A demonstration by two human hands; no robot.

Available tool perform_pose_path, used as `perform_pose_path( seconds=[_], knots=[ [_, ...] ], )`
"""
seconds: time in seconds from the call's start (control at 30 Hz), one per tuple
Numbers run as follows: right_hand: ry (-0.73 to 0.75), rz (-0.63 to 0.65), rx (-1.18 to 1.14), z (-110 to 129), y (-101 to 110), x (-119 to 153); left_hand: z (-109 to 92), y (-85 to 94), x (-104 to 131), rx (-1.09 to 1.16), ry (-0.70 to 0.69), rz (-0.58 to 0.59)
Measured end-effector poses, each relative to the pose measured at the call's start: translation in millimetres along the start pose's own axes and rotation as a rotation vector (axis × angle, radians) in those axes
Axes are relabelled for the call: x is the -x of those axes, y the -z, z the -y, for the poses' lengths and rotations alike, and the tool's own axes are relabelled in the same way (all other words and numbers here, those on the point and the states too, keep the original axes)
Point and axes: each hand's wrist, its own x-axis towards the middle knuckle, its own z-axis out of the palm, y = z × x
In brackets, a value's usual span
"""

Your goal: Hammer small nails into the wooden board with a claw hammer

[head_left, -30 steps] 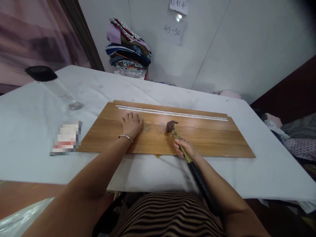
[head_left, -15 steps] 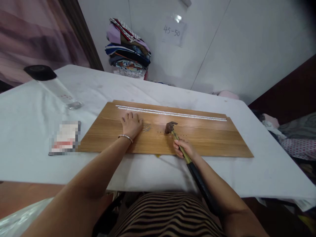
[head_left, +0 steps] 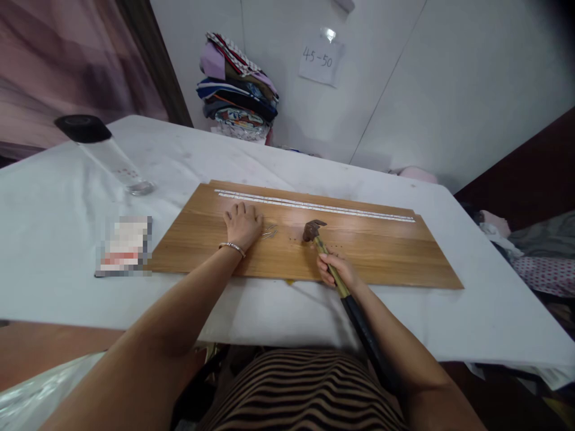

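My right hand (head_left: 336, 269) is wrapped round the upper handle of a claw hammer (head_left: 324, 246). Its rusty head is over the middle of a brown wooden board (head_left: 381, 251), and the long black grip runs back along my forearm. My left hand (head_left: 242, 226) lies flat on the board with fingers spread. Just right of it rest several loose nails (head_left: 269, 231). Small dark marks dot the wood on both sides of the hammer head; at this size I cannot tell if they are holes or nail heads. Two white printed strips (head_left: 314, 206) run along the board's far edge.
The board lies on a table with a white cloth (head_left: 278, 311). To the left, a clear bottle with a black lid (head_left: 108, 152) lies on its side near a blurred flat item (head_left: 126, 245). Folded clothes (head_left: 238, 90) are stacked behind the table, by a wall with a paper sign (head_left: 320, 60).
The whole view has shifted slightly, moving the bottle and board a little to the right in the picture. Both hands and the hammer keep nearly the same places on the board.
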Motion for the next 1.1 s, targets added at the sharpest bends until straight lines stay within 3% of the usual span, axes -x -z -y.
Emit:
perform_pose_path(
  seconds=[1.1],
  knots=[
    [-0.015, 0.000, 0.036, -4.2, -9.0, -4.8, -0.4, 0.9, 1.2, -0.026, -0.003, -0.014]
  ],
)
